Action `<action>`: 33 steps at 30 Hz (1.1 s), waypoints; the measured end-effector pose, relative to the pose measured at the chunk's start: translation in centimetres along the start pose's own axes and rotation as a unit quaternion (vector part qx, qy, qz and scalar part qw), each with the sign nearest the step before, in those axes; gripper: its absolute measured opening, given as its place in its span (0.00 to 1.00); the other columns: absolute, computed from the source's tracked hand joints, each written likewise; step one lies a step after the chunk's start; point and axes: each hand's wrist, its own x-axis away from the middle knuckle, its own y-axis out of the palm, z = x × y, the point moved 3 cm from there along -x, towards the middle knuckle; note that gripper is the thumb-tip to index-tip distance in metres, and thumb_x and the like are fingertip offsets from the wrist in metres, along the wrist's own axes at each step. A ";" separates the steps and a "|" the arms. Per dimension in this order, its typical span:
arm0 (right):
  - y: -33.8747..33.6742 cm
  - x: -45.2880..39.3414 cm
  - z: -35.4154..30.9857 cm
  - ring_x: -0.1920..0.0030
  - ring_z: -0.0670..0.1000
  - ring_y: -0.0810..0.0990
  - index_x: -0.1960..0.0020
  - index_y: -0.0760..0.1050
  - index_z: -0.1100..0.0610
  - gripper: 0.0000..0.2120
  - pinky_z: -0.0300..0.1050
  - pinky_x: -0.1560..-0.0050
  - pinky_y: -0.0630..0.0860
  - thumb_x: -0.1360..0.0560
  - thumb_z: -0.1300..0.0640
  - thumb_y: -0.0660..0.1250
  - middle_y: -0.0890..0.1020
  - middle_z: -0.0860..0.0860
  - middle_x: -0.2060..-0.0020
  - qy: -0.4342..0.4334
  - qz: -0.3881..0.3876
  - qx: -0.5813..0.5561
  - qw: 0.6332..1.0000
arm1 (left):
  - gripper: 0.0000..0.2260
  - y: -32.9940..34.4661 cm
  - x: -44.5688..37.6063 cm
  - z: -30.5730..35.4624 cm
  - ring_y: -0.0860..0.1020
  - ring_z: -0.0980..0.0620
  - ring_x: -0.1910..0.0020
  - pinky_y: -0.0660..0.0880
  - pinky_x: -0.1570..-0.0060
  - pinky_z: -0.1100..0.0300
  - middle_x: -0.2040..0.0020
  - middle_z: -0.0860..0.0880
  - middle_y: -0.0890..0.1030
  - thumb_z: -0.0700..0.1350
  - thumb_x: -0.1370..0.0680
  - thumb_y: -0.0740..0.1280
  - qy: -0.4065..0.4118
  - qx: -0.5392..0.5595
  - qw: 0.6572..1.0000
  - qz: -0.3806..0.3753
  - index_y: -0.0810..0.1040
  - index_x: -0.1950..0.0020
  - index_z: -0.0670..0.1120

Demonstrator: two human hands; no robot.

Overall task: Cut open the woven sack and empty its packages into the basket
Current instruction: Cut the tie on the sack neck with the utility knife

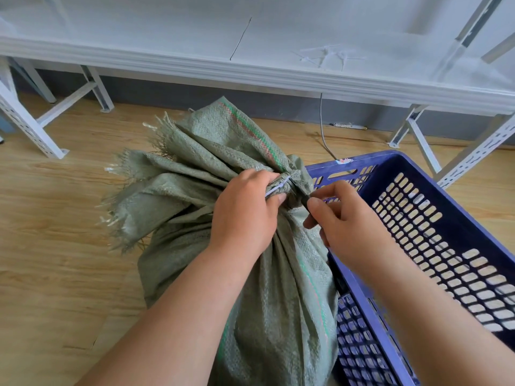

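Note:
A grey-green woven sack [278,288] stands upright on the floor in the middle, its neck bunched and bound by a white zip tie [278,186]. Above the tie the frayed top fans out to the left. My left hand [245,215] grips the sack's neck right at the tie. My right hand [342,221] pinches a small dark tool [305,200] whose tip touches the neck just right of the tie; most of the tool is hidden by my fingers. The blue slotted plastic basket [446,196] sits against the sack's right side. No packages show.
A white metal shelf [250,65] runs across the back, with loose white zip ties [326,57] lying on it. Its perforated legs [30,126] stand left and right. A grey cable [323,129] trails down to the wooden floor [55,218].

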 end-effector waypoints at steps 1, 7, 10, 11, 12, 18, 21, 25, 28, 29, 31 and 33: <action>0.0 0.0 0.0 0.72 0.45 0.73 0.51 0.70 0.49 0.02 0.44 0.63 0.69 0.21 0.51 0.62 0.84 0.48 0.64 -0.022 0.018 0.040 0.999 | 0.13 0.0 0.0 0.1 0.76 0.48 0.42 0.70 0.42 0.55 0.43 0.49 0.79 0.46 0.24 0.69 0.001 -0.002 1.000 0.002 0.79 0.40 0.48; 0.3 -0.2 0.1 0.73 0.51 0.69 0.50 0.71 0.58 0.05 0.43 0.74 0.64 0.20 0.56 0.62 0.83 0.52 0.67 0.065 -0.049 -0.167 0.983 | 0.13 0.1 0.2 -0.2 0.76 0.49 0.42 0.70 0.42 0.56 0.43 0.50 0.79 0.46 0.24 0.68 0.000 0.004 1.000 0.006 0.79 0.40 0.47; 0.1 -0.1 0.0 0.73 0.51 0.68 0.51 0.71 0.59 0.06 0.40 0.77 0.63 0.19 0.57 0.60 0.81 0.57 0.64 0.104 -0.118 -0.239 0.958 | 0.13 0.0 0.2 -0.2 0.76 0.49 0.42 0.70 0.42 0.56 0.43 0.50 0.79 0.46 0.24 0.69 -0.001 0.019 1.000 0.005 0.79 0.40 0.48; 0.0 -0.1 0.1 0.73 0.51 0.68 0.50 0.71 0.60 0.06 0.39 0.77 0.63 0.19 0.57 0.60 0.81 0.58 0.64 0.110 -0.130 -0.250 0.953 | 0.14 -0.2 0.3 -0.1 0.76 0.50 0.42 0.70 0.42 0.56 0.44 0.51 0.79 0.46 0.24 0.69 0.002 0.022 1.000 0.008 0.78 0.39 0.49; 0.1 -0.1 0.1 0.73 0.50 0.68 0.50 0.71 0.60 0.06 0.39 0.78 0.63 0.19 0.57 0.60 0.81 0.58 0.64 0.114 -0.135 -0.254 0.951 | 0.15 -0.3 0.4 0.0 0.76 0.51 0.43 0.70 0.44 0.57 0.46 0.52 0.79 0.46 0.24 0.69 0.003 0.025 1.000 0.012 0.76 0.38 0.50; 0.3 -0.2 0.1 0.73 0.51 0.69 0.49 0.71 0.60 0.07 0.40 0.78 0.63 0.18 0.57 0.59 0.82 0.57 0.66 0.085 -0.108 -0.227 0.964 | 0.12 -0.5 0.7 0.1 0.77 0.50 0.49 0.71 0.50 0.54 0.50 0.55 0.80 0.47 0.24 0.68 0.021 0.031 0.999 0.029 0.75 0.42 0.55; 0.8 -0.2 0.4 0.73 0.51 0.69 0.48 0.71 0.61 0.07 0.40 0.77 0.63 0.19 0.56 0.60 0.82 0.55 0.66 0.059 -0.081 -0.199 0.975 | 0.08 -0.4 0.6 -0.2 0.79 0.49 0.50 0.73 0.50 0.52 0.52 0.53 0.82 0.48 0.24 0.69 -0.010 0.042 0.998 0.034 0.78 0.45 0.53; 1.0 -0.3 0.6 0.73 0.51 0.69 0.49 0.71 0.59 0.05 0.41 0.76 0.64 0.19 0.56 0.60 0.82 0.53 0.68 0.034 -0.059 -0.165 0.984 | 0.08 -0.4 0.3 -0.3 0.80 0.50 0.51 0.73 0.51 0.54 0.53 0.53 0.83 0.49 0.25 0.71 -0.052 0.053 0.997 0.026 0.78 0.48 0.51; 0.9 -0.5 0.5 0.74 0.51 0.69 0.50 0.71 0.59 0.06 0.40 0.77 0.63 0.19 0.57 0.60 0.82 0.53 0.69 0.055 -0.065 -0.165 0.983 | 0.07 0.0 0.6 0.1 0.79 0.49 0.51 0.73 0.51 0.53 0.54 0.51 0.83 0.46 0.25 0.71 -0.017 0.044 0.998 0.030 0.79 0.48 0.48; 0.8 -0.5 0.5 0.74 0.51 0.69 0.49 0.71 0.60 0.06 0.40 0.77 0.63 0.19 0.57 0.60 0.82 0.53 0.69 0.068 -0.069 -0.170 0.981 | 0.07 0.1 0.7 0.2 0.79 0.48 0.51 0.72 0.51 0.53 0.53 0.51 0.82 0.45 0.25 0.71 0.004 0.031 0.999 0.035 0.78 0.48 0.48; 0.7 -0.5 0.4 0.74 0.51 0.69 0.48 0.71 0.61 0.07 0.39 0.79 0.63 0.18 0.57 0.59 0.82 0.54 0.69 0.102 -0.090 -0.198 0.971 | 0.07 0.2 0.9 0.4 0.78 0.48 0.51 0.70 0.52 0.56 0.53 0.50 0.82 0.43 0.26 0.71 0.041 0.009 0.998 0.045 0.78 0.48 0.47; 0.7 -0.4 0.5 0.74 0.51 0.69 0.46 0.71 0.62 0.08 0.38 0.79 0.63 0.18 0.57 0.59 0.81 0.55 0.69 0.133 -0.116 -0.248 0.953 | 0.07 0.2 1.0 0.3 0.78 0.48 0.51 0.71 0.52 0.56 0.53 0.51 0.82 0.42 0.26 0.71 0.068 0.001 0.996 0.051 0.79 0.49 0.47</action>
